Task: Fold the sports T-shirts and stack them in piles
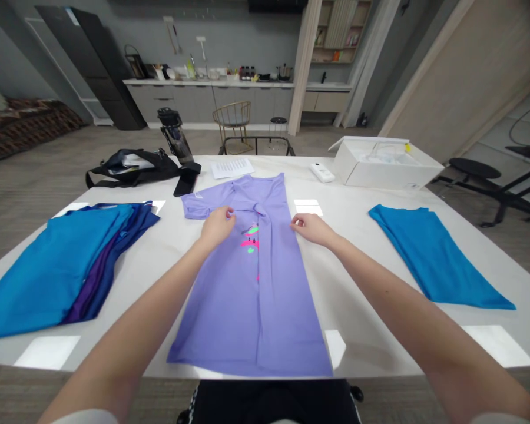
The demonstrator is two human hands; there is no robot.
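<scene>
A lavender T-shirt (229, 306) lies lengthwise before me, its collar end away from me. Its right side is folded inward over part of a pink and green print, and one sleeve still sticks out to the left. My left hand (219, 225) rests over the chest area, its fingers closed in a pinch at the cloth near the folded-over sleeve. At the folded right edge, my right hand (308, 227) pinches the fabric between thumb and fingers. The fingertips of both hands are small and partly hidden.
Blue and purple garments (48, 265) are stacked at left; a folded blue garment (441, 253) lies right. Toward the back are a black bag (136, 168), a bottle (175, 135), a phone (185, 183), a paper sheet (232, 168), a white device (322, 172) and a white box (384, 168).
</scene>
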